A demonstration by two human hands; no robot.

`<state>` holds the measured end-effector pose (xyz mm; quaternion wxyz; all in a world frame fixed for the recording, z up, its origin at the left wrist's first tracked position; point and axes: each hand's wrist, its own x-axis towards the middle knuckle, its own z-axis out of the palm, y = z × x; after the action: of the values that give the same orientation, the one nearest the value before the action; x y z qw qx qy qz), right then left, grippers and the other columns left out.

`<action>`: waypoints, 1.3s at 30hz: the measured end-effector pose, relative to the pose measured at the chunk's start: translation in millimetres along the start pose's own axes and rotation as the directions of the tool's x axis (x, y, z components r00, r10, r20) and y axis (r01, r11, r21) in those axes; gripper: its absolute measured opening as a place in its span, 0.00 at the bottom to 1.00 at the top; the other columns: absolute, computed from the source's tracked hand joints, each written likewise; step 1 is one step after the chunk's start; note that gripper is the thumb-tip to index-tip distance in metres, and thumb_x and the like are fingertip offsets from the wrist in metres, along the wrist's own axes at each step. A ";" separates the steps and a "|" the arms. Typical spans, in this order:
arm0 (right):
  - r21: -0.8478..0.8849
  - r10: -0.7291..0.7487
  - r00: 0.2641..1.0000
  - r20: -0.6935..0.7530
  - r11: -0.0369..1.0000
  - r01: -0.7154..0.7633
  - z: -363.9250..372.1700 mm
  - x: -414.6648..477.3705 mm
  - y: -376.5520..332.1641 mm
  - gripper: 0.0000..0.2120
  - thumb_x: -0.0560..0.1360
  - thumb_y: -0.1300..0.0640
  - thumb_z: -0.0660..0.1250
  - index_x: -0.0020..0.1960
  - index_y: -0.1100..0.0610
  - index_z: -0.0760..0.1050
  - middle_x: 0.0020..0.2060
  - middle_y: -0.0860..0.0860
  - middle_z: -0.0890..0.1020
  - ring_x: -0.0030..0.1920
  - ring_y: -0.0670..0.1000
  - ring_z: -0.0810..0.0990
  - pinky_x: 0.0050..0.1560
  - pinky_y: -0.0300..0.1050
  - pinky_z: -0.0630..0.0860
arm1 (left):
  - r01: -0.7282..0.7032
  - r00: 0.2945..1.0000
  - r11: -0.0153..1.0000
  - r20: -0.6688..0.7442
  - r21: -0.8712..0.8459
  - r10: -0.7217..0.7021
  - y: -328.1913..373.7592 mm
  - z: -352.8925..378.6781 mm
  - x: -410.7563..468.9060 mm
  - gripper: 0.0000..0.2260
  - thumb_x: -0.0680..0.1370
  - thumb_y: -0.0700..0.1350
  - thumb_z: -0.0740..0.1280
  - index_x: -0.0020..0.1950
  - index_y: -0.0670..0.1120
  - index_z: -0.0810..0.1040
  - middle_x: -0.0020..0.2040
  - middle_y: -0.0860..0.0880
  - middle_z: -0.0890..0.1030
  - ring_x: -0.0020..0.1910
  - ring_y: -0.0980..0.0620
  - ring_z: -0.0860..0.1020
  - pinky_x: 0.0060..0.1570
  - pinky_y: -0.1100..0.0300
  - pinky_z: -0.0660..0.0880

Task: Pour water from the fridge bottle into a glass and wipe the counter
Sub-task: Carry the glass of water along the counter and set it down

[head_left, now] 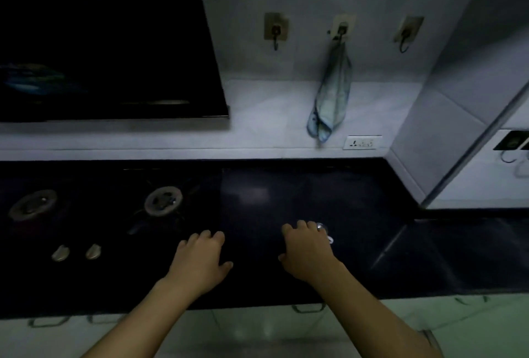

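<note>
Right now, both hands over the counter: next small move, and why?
Probably settle the right hand around the glass and stand it steady on the counter. Only a clear rim shows past the fingers, no bottle is in view, and the cloth hangs on its hook, so pouring and wiping look some way off.

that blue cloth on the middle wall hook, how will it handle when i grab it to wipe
The cloth hangs in long loose folds from the hook, so it is likely floppy and light. Hanging from one point, it should lift off easily and bunch up in the hand.
</note>
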<state>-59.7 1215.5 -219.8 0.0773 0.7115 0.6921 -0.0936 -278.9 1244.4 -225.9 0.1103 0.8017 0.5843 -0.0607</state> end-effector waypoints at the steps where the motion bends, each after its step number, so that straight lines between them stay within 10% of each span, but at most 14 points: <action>1: 0.013 0.007 1.000 0.008 1.000 -0.007 1.9 6.2 12.6 0.25 0.75 0.44 0.67 0.68 0.55 0.67 0.64 0.59 0.73 0.65 0.61 0.71 0.67 0.58 0.66 | -0.010 1.000 1.000 0.007 0.001 0.010 9.8 2.0 9.1 0.22 0.75 0.61 0.65 0.64 0.52 0.70 0.61 0.49 0.75 0.62 0.46 0.73 0.60 0.51 0.70; 20: 0.505 0.380 0.910 0.167 0.760 -0.410 85.2 84.0 160.2 0.15 0.76 0.50 0.68 0.59 0.56 0.72 0.55 0.56 0.76 0.52 0.56 0.78 0.50 0.49 0.77 | -0.183 0.912 0.905 0.278 -0.384 0.302 115.3 83.7 185.7 0.16 0.74 0.47 0.73 0.59 0.51 0.73 0.57 0.52 0.74 0.55 0.53 0.76 0.56 0.56 0.77; 31: 0.647 0.283 0.910 0.303 0.640 -0.415 149.1 127.4 190.3 0.06 0.79 0.51 0.64 0.48 0.53 0.73 0.40 0.51 0.80 0.39 0.51 0.80 0.42 0.51 0.79 | 0.352 0.872 0.658 0.489 -0.666 0.029 151.6 147.9 218.3 0.23 0.73 0.37 0.74 0.66 0.45 0.72 0.61 0.48 0.78 0.54 0.52 0.78 0.42 0.66 0.74; 39: 0.689 0.214 0.890 0.402 0.569 -0.448 162.7 142.9 198.3 0.11 0.81 0.54 0.61 0.41 0.53 0.75 0.39 0.50 0.80 0.40 0.50 0.79 0.41 0.45 0.75 | 0.481 0.851 0.508 0.520 -0.715 -0.074 164.1 167.4 223.0 0.17 0.76 0.36 0.70 0.63 0.48 0.74 0.60 0.50 0.79 0.52 0.54 0.80 0.44 0.62 0.77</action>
<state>137.7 1309.3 -415.9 -0.1207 0.7734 0.4207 -0.4586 -48.5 1360.8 -421.0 0.5845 0.5129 0.6280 0.0299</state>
